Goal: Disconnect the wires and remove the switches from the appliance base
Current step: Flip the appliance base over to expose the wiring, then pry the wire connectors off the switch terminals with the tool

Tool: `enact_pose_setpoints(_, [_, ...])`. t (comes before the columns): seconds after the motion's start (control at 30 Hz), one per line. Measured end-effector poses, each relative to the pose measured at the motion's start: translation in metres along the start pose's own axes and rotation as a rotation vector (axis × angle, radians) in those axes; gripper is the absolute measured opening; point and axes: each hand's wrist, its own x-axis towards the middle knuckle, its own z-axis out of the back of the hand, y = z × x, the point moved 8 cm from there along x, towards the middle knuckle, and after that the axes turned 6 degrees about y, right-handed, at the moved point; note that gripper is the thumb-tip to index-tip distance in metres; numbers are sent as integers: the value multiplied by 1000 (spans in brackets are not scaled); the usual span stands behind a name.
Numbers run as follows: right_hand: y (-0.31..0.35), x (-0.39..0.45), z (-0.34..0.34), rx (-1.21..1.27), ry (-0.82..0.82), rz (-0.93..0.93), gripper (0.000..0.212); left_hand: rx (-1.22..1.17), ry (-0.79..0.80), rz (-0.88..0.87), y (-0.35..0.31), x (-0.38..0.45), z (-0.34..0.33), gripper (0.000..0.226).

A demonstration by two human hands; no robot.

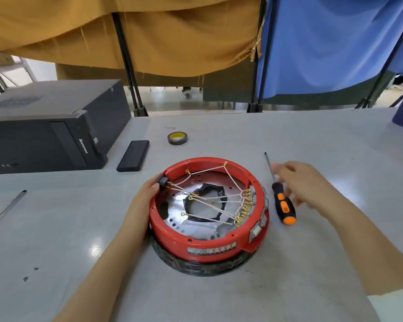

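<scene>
A round red appliance base (196,242) sits on the grey table, on a black ring wrapped in tape. Inside it, several white wires (209,201) with gold ring terminals run to a row of terminals (244,209) at the right wall. Switches (256,231) show on the outer right side. My left hand (147,194) holds the base's left rim, its fingers curled beside a black part (162,181) on that rim. My right hand (303,184) hovers blurred, fingers loose, just right of an orange-and-black screwdriver (283,204) lying on the table; it holds nothing.
A black computer case (44,129) stands at the left, with a flat black bar (133,155) beside it. A tape roll (177,138) lies behind the base. A thin metal rod (5,210) lies at the far left. Cloth-draped stands (130,66) line the far edge.
</scene>
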Motion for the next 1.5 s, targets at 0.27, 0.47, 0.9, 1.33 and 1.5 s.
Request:
enact_pose_setpoints(0.27, [-63,-9,12,-491,-310,-102,28,9,63,-39,1,-6,0,51])
enact_pose_setpoints(0.47, [-63,-9,15,-578,-356,-56,26,97,84,-82,3,-6,-1,46])
enact_pose_setpoints(0.9, [-28,-18,35,679,-259,250,9,3,169,-18,12,2,-1,44])
enact_pose_setpoints(1.33, [88,5,-36,870,368,369,23,351,428,105,-13,23,-49,40])
enact_pose_setpoints(1.5, [85,2,-37,712,279,458,20,342,388,49,-20,31,-53,52])
